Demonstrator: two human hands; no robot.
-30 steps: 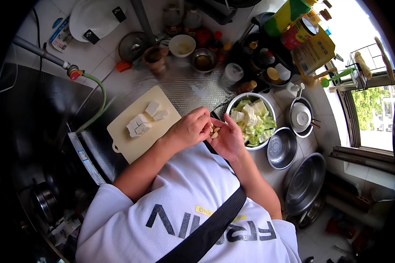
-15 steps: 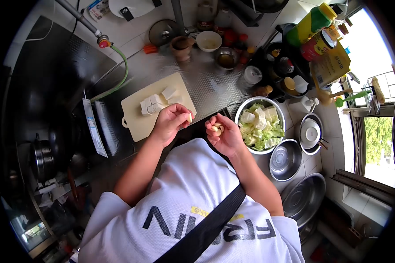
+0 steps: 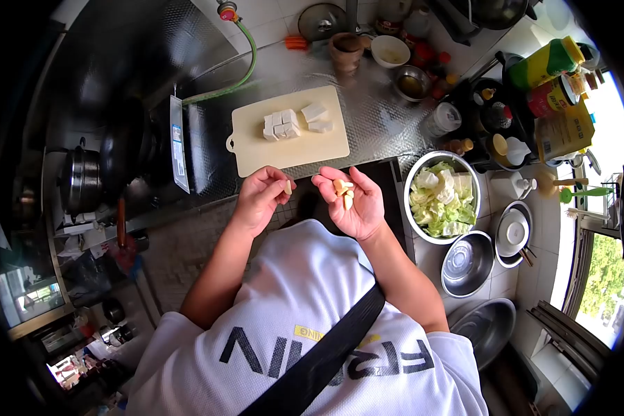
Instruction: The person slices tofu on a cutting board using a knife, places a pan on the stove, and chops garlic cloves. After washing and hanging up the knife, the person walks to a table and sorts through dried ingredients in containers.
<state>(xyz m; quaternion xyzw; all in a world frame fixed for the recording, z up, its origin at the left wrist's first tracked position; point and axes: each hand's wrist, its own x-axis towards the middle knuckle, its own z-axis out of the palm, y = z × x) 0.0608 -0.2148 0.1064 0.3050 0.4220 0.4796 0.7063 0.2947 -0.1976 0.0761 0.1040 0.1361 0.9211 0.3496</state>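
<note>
My left hand [image 3: 258, 202] is closed in a pinch, with a pale garlic clove [image 3: 288, 187] between thumb and fingertips. Beside it, my right hand [image 3: 360, 211] is turned palm up with fingers partly spread, cupping several peeled garlic cloves [image 3: 347, 197]. Both hands are in front of my chest, just short of the counter edge. Beyond them a cream cutting board [image 3: 253, 154] lies on the counter, bearing a block of white tofu cut into cubes [image 3: 281, 126] and a few separate tofu pieces [image 3: 315, 114].
To the right stand a bowl of torn cabbage [image 3: 440, 208], a metal basin [image 3: 467, 264] and a nested white bowl [image 3: 512, 232]. Seasoning bottles and jars crowd the back right. A clay mortar [image 3: 345, 54] and a white bowl [image 3: 390, 51] are at the back. Pots [image 3: 83, 177] stand left.
My right hand has opened from a loose curl, showing the garlic cloves on its palm. My left hand keeps its pinch. The view has turned, shifting the counter rightward and up.
</note>
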